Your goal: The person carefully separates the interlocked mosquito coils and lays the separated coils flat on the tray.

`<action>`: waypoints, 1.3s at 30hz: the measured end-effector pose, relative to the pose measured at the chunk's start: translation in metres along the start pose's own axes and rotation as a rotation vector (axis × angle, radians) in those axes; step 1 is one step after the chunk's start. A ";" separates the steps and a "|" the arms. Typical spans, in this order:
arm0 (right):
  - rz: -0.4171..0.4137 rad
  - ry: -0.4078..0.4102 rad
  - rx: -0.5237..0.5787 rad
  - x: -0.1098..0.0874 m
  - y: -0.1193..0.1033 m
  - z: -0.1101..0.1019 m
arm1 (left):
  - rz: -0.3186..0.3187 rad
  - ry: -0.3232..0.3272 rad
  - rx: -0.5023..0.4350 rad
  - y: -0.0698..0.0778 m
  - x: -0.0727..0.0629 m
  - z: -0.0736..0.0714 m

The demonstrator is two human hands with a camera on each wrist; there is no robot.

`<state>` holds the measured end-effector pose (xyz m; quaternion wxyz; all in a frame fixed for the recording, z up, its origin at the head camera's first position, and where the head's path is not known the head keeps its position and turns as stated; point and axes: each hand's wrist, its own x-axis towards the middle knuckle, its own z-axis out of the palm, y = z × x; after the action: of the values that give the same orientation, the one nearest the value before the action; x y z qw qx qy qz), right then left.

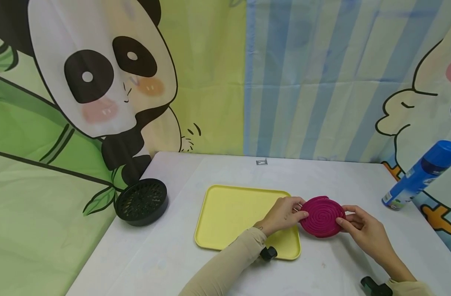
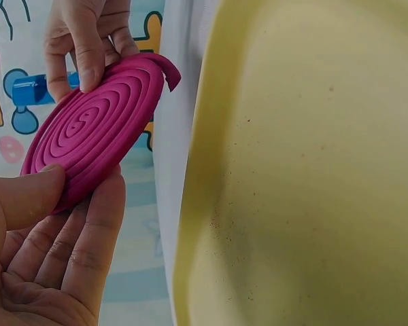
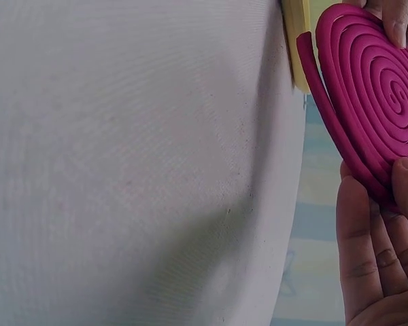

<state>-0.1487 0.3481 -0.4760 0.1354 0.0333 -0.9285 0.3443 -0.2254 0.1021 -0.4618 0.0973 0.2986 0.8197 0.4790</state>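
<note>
A magenta mosquito coil (image 1: 322, 217), wound in a flat spiral, is held up between both hands above the white table. My left hand (image 1: 287, 214) pinches its left edge, thumb on the face and fingers behind. On the opposite edge my right hand (image 1: 366, 230) pinches it the same way. In the left wrist view the mosquito coil (image 2: 98, 129) tilts, and one tail end sticks out from the rim. That loose end of the coil (image 3: 316, 81) also shows in the right wrist view.
A yellow tray (image 1: 233, 213) lies under my left forearm, with small dark specks on it in the left wrist view. A black round holder with a perforated top (image 1: 142, 201) stands at the table's left edge. A blue spray can (image 1: 421, 174) stands at the right.
</note>
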 end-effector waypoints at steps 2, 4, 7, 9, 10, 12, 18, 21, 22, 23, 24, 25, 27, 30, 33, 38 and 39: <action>-0.005 0.003 0.000 0.000 0.000 0.000 | -0.001 0.002 0.001 0.000 0.000 0.000; -0.003 0.006 -0.001 0.000 0.000 0.000 | -0.003 0.002 0.001 -0.001 0.000 0.000; 0.011 0.000 -0.003 0.000 0.000 0.001 | -0.010 0.001 -0.001 0.000 -0.001 0.000; 0.026 -0.004 -0.006 0.000 0.001 0.002 | -0.011 -0.001 0.004 0.000 -0.001 0.000; 0.031 -0.004 -0.008 0.000 0.001 0.002 | -0.011 -0.002 0.007 0.000 -0.002 0.000; 0.037 -0.004 -0.008 0.000 0.001 0.002 | -0.009 -0.003 0.010 0.001 -0.002 0.000; 0.046 -0.005 -0.008 -0.002 0.002 0.004 | -0.011 -0.008 0.015 0.001 -0.002 0.000; 0.056 -0.008 -0.004 -0.002 0.003 0.005 | -0.012 -0.010 0.019 0.001 -0.003 0.000; 0.059 -0.009 -0.002 -0.003 0.003 0.005 | -0.013 -0.011 0.020 0.001 -0.003 0.001; 0.062 -0.010 0.001 -0.003 0.003 0.006 | -0.014 -0.011 0.020 0.000 -0.003 0.001; 0.063 -0.010 0.004 -0.003 0.003 0.006 | -0.014 -0.011 0.020 0.000 -0.003 0.001; 0.063 -0.008 0.006 -0.003 0.003 0.007 | -0.015 -0.012 0.019 0.000 -0.003 0.001; 0.061 -0.006 0.010 -0.003 0.003 0.007 | -0.015 -0.013 0.019 0.000 -0.004 0.000; 0.055 -0.001 0.012 -0.003 0.003 0.009 | -0.014 -0.010 0.030 0.000 -0.004 0.000; 0.051 0.001 0.013 -0.003 0.004 0.010 | -0.015 -0.007 0.042 -0.001 -0.004 0.000; 0.050 0.004 0.014 -0.003 0.004 0.011 | -0.016 -0.008 0.042 -0.001 -0.004 0.000; 0.051 0.004 0.013 -0.004 0.004 0.011 | -0.015 -0.008 0.041 -0.001 -0.004 0.000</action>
<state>-0.1485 0.3437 -0.4874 0.1285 0.0098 -0.9264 0.3538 -0.2225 0.0988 -0.4630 0.0982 0.2964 0.8312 0.4600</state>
